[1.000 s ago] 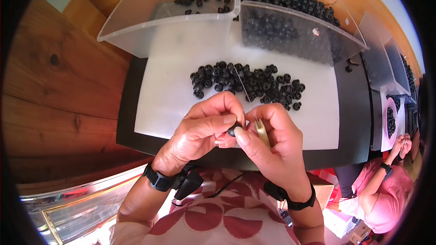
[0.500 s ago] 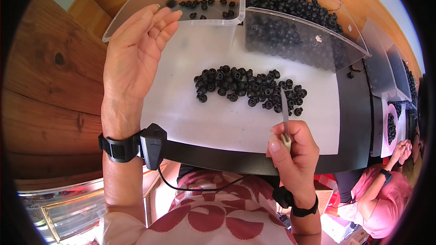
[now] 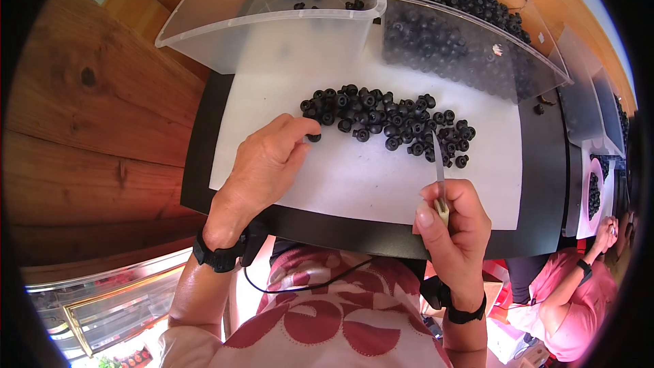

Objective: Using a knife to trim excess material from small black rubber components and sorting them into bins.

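Note:
A heap of small black round parts [image 3: 392, 119] lies on a white sheet [image 3: 354, 177] over a black table. My left hand [image 3: 269, 160] reaches onto the sheet, its fingertips touching one black part [image 3: 313, 138] at the heap's left end. My right hand [image 3: 453, 228] is closed around a thin metal blade tool [image 3: 439, 170] with a pale handle, its tip pointing up toward the heap. Both wrists wear black bands.
Two clear plastic bins stand at the back: the left bin [image 3: 272, 27] holds a few black parts, the right bin [image 3: 470, 34] is full of them. More bins [image 3: 586, 109] line the right. A person in pink [image 3: 579, 300] works at lower right. Wooden wall [image 3: 88, 109] at left.
My left hand came down from the left bin to the heap's left end and now touches a part. The right hand still holds the blade tool in nearly the same place.

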`<state>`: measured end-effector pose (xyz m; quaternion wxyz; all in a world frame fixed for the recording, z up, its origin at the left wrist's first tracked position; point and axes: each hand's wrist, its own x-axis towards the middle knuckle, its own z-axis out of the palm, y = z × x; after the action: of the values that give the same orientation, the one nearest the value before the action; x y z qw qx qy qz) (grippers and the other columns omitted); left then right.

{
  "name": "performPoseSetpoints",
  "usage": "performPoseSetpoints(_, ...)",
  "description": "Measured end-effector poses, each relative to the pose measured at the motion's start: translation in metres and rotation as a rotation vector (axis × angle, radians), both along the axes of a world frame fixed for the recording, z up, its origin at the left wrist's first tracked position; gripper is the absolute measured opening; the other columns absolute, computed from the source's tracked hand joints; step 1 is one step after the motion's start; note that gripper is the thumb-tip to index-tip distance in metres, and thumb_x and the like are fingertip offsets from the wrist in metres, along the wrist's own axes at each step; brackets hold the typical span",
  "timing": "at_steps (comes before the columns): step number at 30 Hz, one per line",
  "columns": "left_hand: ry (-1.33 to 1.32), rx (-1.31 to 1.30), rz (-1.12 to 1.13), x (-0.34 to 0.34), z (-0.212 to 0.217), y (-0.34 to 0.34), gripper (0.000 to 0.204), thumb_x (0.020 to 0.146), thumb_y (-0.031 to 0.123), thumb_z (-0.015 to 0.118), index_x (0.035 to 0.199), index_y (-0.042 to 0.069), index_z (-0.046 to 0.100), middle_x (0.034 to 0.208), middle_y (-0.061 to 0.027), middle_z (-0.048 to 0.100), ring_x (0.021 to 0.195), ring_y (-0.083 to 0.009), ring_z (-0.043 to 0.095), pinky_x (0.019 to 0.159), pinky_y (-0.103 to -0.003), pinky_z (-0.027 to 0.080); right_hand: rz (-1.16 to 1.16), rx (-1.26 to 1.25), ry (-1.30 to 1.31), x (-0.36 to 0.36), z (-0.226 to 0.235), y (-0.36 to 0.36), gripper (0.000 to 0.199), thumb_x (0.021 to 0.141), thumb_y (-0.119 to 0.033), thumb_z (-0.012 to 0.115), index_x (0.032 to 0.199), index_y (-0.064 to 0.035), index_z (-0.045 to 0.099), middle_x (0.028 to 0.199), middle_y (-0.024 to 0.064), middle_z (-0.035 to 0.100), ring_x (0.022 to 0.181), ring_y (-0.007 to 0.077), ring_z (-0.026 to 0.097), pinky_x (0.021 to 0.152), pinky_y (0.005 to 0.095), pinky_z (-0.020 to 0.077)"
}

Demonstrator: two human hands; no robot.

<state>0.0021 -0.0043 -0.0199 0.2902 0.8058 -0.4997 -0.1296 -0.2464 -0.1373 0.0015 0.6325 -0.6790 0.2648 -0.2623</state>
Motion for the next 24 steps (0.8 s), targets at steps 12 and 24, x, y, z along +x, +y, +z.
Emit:
performPoseSetpoints(12,-0.134,0.061,0.054,-0.006,-0.003,-0.010,0.023,0.086,0.006,0.072,0.108,0.005,0.065,0.093,-0.0126,0.064,0.081,-0.0295,0.065,0.073,-0.040,0.052,0.028,-0.049,0.021,-0.001,-0.004,0.001,0.018,0.095,-0.004,0.069,0.110,-0.0020,0.058,0.080,0.0011,0.061,0.067,0.0039,0.049,0.061,0.0210,0.0401)
performPoseSetpoints(24,1.016,-0.173,-0.043,-0.033,0.028,-0.008,0.029,0.103,0.023,0.064,0.121,0.000,0.068,0.094,-0.0019,0.065,0.080,-0.0085,0.055,0.078,-0.025,0.050,0.146,0.021,0.106,0.004,-0.003,-0.005,0.027,0.101,-0.019,0.066,0.115,0.0016,0.055,0.073,0.0007,0.049,0.066,0.0078,0.043,0.060,0.0251,0.0384)
